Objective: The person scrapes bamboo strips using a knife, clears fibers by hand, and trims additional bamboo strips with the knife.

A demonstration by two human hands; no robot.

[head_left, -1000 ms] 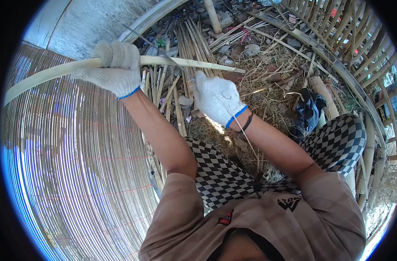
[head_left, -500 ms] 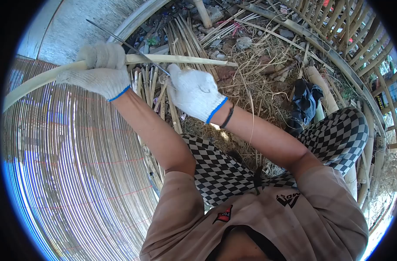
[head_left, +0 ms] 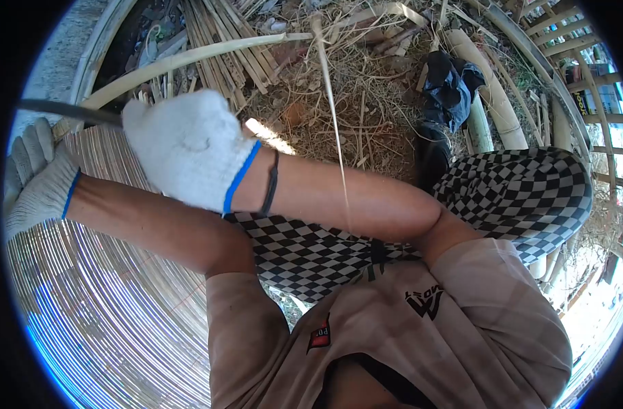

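Blade [head_left: 69, 111], gripped in the closed right hand [head_left: 185, 150], has been brought near the curled left hand [head_left: 42, 174] holding the pale strip [head_left: 188, 59], so a stroke seems under way.

The left arm [head_left: 158, 228] reaches well out to the person's left, and I see the gloved left hand [head_left: 42, 185] at its end with fingers curled. The right arm [head_left: 356, 198], bent at the elbow, crosses the front of the body; the gloved right hand [head_left: 188, 148], back uppermost, is bunched near the left arm.
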